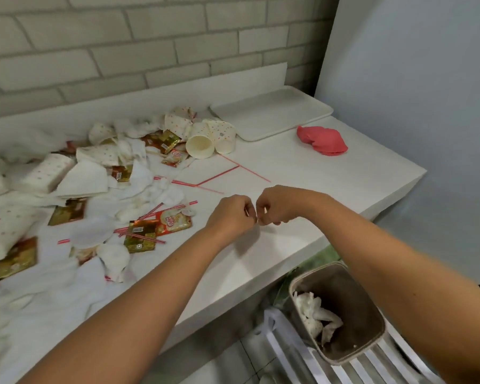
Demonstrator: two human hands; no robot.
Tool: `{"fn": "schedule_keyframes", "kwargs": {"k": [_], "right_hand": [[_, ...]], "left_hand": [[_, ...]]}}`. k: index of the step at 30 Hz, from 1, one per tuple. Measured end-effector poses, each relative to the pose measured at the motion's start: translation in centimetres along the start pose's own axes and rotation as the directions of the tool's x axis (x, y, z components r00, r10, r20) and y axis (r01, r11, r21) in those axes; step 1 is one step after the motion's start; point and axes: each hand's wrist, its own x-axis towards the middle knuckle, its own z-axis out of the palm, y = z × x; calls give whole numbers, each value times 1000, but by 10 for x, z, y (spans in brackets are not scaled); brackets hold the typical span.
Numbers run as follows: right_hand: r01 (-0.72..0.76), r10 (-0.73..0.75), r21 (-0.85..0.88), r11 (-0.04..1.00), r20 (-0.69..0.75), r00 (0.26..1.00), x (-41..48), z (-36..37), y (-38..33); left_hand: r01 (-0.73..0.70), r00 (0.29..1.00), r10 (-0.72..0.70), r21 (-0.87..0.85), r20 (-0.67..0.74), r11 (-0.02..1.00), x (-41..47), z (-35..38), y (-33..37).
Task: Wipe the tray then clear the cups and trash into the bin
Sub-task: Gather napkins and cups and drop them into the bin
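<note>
Hands met near tabletop [330,184] front edge. Left hand [233,214] and right hand [277,206], fingers curled, grip narrow, pinched small scrap [257,219] between them, too small to identify. Tray [272,112] lay at far right corner, red cloth [322,141] just beside it. Cups [205,139], sachets [139,236], straws [219,173] littered left half. Bin [352,295] stood below front edge, crumpled paper [313,314] inside.

Bright, even light from overhead; soft, faint shadows on the counter [302,173] toward its front edge; bin [352,295] interior dimmer; wall [122,51] brick lines bow, wide-angle; trash [17,223] at left edge smeared, unfocused; centre fairly sharp.
</note>
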Motion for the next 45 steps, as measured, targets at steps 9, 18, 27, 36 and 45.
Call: {"fn": "schedule_keyframes", "kwargs": {"k": [9,18,27,36,45], "right_hand": [[320,-322,-39,947,-90,942,39,22,-96],[568,-567,-38,822,32,823,52,53,-153],[492,-493,-213,844,51,868,62,66,-162],[428,-438,-214,878,1,899,61,62,-151],[399,-399,-18,917,-56,915,52,41,-144]], "left_hand": [[47,988,-52,-41,-142,998,-48,-79,-78],[74,980,-83,-55,-182,996,-103,-129,-132],[132,991,-131,277,-24,952,-115,-129,-170],[49,981,-114,369,156,928,-99,-111,-184],[43,989,-21,154,-146,987,-90,-101,-184]]}}
